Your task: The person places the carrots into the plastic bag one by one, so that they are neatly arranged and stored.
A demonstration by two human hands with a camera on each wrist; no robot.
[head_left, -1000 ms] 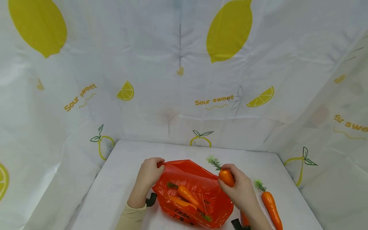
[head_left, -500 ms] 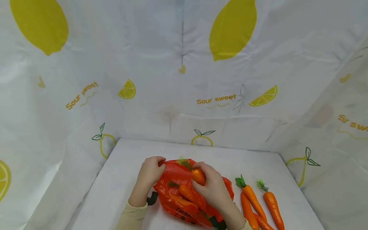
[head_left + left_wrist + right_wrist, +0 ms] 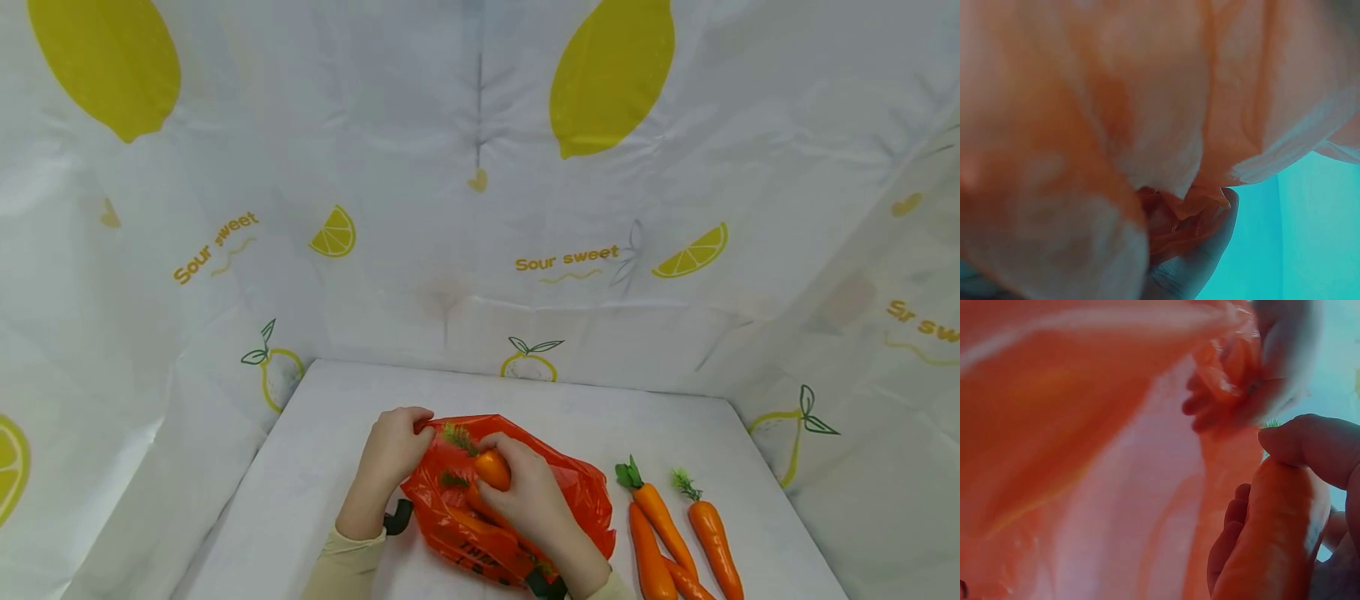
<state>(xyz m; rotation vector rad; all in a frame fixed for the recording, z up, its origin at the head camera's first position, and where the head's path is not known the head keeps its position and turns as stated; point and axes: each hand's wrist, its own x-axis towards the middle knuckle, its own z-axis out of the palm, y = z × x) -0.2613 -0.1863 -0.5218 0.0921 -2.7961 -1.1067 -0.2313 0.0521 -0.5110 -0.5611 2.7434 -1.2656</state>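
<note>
My left hand grips the left rim of a red plastic bag, which lies with its mouth open on the table. In my right hand is an orange toy-like carrot with green leaves, held near its top over the bag's mouth. The right wrist view shows thumb and fingers round that carrot, with the other hand behind it pinching the film. Inside the bag, another carrot is partly hidden by my right hand. Bag film fills most of the left wrist view.
Several carrots lie to the right of the bag: a leafy one, a thick one and one farther right. The white table is enclosed by lemon-print sheeting at the back and sides.
My right hand has carried the carrot left from the bag's right rim to over its mouth. The carrots on the right came into fuller view. My left hand keeps its grip.
</note>
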